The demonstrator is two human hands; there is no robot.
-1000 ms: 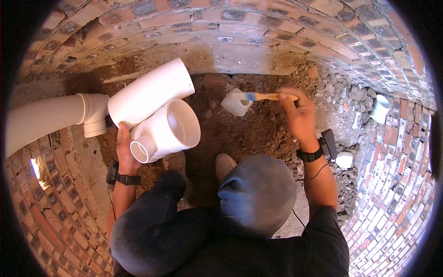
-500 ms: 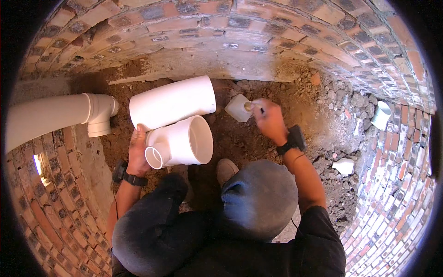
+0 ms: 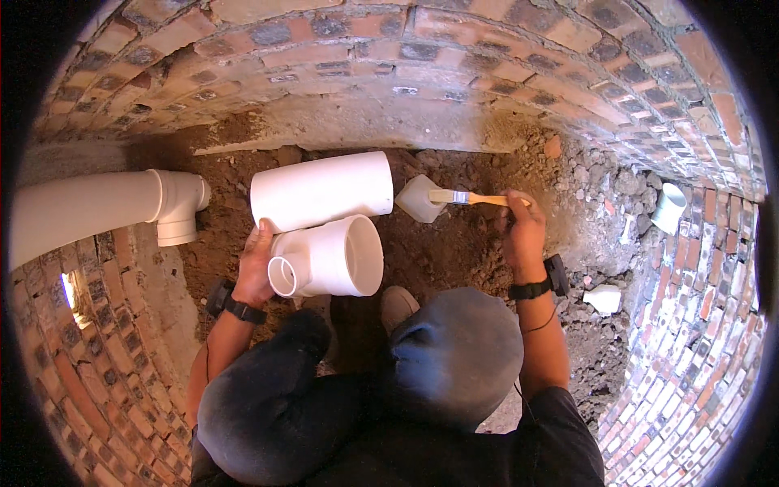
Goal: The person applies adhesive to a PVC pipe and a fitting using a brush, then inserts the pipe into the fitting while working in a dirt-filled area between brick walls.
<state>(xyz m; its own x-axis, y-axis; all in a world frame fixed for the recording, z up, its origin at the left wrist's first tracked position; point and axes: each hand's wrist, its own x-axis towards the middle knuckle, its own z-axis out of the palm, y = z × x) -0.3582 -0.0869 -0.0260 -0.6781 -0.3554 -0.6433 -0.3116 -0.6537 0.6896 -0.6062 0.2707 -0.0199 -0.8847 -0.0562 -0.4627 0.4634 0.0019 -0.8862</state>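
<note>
My left hand (image 3: 255,268) is closed on a white plastic tee fitting (image 3: 329,256), its thumb reaching up to a white pipe piece (image 3: 320,187) lying just above the fitting; whether they are joined I cannot tell. The tee has a wide open end facing right and a smaller round branch facing me. My right hand (image 3: 522,221) grips the wooden handle (image 3: 487,199) of a paintbrush held horizontally, its pale bristles (image 3: 441,196) over a translucent plastic container (image 3: 419,209) on the dirt.
An installed beige pipe with a branched fitting (image 3: 174,211) runs in from the left. Brick walls (image 3: 389,45) surround the dirt floor (image 3: 430,252). A pale green pipe piece (image 3: 669,207) and white scrap (image 3: 603,298) lie at right. My bent knees (image 3: 454,357) fill the lower middle.
The pipe piece and tee in my left hand have moved rightward and lower in view. My right hand dipped toward the container, then drew back right, leaving the brush across it.
</note>
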